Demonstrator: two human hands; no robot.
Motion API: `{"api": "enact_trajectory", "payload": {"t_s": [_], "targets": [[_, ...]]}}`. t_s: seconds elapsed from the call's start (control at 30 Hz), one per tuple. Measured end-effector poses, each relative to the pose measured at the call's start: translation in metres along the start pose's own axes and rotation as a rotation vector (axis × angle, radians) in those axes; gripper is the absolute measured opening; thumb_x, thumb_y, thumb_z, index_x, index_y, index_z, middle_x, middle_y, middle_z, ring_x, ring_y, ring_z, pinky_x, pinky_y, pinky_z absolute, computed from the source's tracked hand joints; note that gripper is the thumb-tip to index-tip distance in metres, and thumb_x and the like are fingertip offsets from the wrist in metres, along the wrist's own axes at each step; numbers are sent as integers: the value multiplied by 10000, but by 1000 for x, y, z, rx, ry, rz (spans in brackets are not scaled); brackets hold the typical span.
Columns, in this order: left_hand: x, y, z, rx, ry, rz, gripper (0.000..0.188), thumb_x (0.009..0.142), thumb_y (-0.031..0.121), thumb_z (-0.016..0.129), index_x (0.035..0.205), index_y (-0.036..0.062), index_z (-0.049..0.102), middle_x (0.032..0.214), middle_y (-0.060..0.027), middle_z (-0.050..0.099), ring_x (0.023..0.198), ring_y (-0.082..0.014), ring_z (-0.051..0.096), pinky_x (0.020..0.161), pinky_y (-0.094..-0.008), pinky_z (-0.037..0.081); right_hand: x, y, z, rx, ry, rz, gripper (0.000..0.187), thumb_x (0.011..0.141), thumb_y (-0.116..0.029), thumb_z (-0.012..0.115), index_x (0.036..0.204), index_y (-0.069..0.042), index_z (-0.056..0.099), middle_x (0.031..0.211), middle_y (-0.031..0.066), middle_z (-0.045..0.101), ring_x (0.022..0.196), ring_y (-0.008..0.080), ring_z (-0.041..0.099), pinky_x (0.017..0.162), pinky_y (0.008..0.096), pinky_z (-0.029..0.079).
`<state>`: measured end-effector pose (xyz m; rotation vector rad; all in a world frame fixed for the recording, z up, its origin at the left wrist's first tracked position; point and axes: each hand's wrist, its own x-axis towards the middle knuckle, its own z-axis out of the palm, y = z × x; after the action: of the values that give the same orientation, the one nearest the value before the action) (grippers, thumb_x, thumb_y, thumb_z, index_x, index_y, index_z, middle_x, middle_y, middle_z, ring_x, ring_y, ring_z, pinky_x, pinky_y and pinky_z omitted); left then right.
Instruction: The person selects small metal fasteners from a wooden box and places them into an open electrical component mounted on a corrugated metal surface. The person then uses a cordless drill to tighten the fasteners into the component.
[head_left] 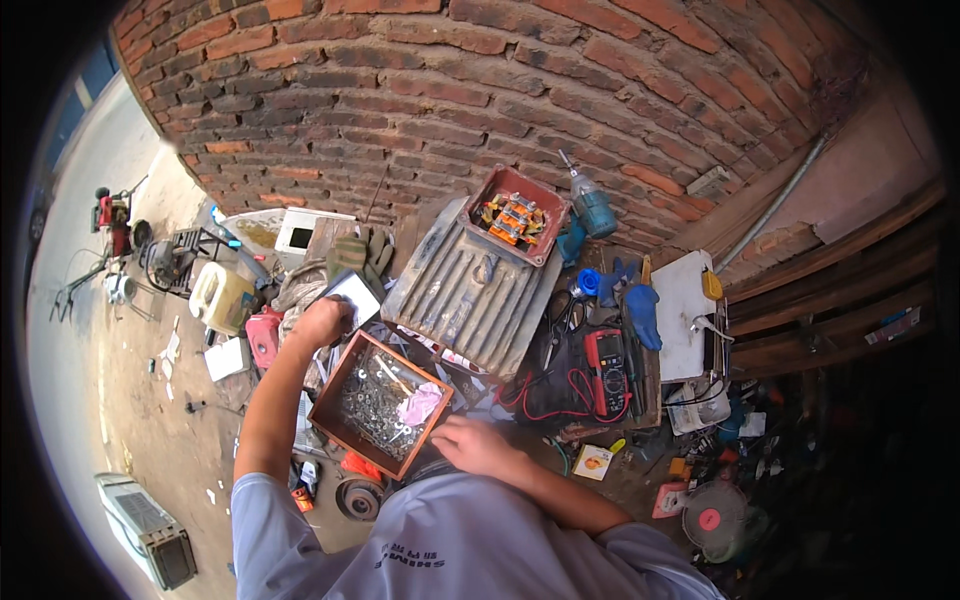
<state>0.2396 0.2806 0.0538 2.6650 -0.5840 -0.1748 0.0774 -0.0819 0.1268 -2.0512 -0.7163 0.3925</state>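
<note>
My left hand (324, 321) is closed on the edge of a small white box with a dark side (355, 295), above the far left corner of a wooden box (330, 393). In that open wooden box lie many loose small metal parts (375, 400), such as nuts and washers, and a crumpled pink piece of paper or cloth (420, 403). My right hand (472, 446) has its fingers bent at the wooden box's right rim, near the front corner. Its fingertips are partly hidden.
Beyond stands a ridged metal case (475, 290) carrying a red tray (548, 245) of orange-and-black packs. A teal power drill (592, 208), red multimeter (607, 372) with leads and blue gloves (643, 315) lie right. Left are a yellowish jug (222, 297) and a red container (264, 335). A brick wall (430, 110) rises behind.
</note>
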Motion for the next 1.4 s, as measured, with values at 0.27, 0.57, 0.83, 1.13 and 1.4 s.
{"api": "enact_trajectory", "payload": {"t_s": [0.27,0.57,0.83,1.13,1.4], "targets": [[-6,-1,7,-14,40,-65,97,771,121,675,821,38,668,821,-203,675,803,-406,663,743,-470,541,0,4,6,18,-52,1,158,921,-160,661,1015,-47,717,900,136,647,830,356,654,720,439,527],[-5,9,2,-104,35,-116,104,751,137,712,815,57,692,791,-179,697,758,-383,677,711,-455,545,-4,-2,5,20,-105,40,181,933,-183,648,1040,-52,711,922,131,642,870,356,648,756,430,526],[-6,17,-5,-120,94,-136,102,841,126,667,815,27,670,786,-223,668,761,-431,657,698,-483,533,-8,-7,5,48,-24,22,118,917,-159,660,952,-59,710,873,153,646,810,392,648,718,476,523],[-5,-2,15,29,10,-61,196,823,152,683,983,62,750,919,-203,715,850,-412,680,785,-465,559,-10,-9,8,27,-87,7,118,912,-155,667,947,-48,705,867,160,640,817,401,644,724,478,517],[2,-1,24,91,-71,-156,171,853,167,646,924,20,696,868,-233,685,852,-433,672,791,-493,545,-14,-8,10,22,-71,17,120,911,-158,669,945,-49,706,891,160,655,833,402,653,739,472,529]]}}
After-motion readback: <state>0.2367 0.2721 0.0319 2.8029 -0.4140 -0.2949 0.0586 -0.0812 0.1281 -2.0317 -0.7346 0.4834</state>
